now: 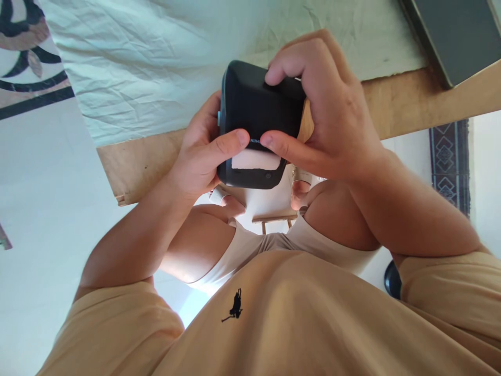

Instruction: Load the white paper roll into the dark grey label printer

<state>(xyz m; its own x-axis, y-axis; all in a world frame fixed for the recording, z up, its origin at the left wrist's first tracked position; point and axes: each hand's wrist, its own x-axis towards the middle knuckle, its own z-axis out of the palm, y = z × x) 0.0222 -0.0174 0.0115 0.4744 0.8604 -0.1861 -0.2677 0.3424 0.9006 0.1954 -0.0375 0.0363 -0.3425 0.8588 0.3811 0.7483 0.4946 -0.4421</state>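
A black label printer (258,104) with rounded corners is held over the front edge of the table, above my lap. A white strip of label paper (256,160) shows across its front, just above a small round button. My left hand (205,146) grips the printer's left side, its thumb on the front edge and its other fingers mostly hidden behind. My right hand (324,104) clasps the right side. Its thumb presses near the lettering by the paper, and a bent index finger rests on the lid.
A pale green cloth (156,62) covers the wooden table (144,172), whose bare front edge shows. A dark flat panel (462,36) lies at the table's right. Below are my legs, a small wooden stool (274,218) and a patterned floor border (450,162).
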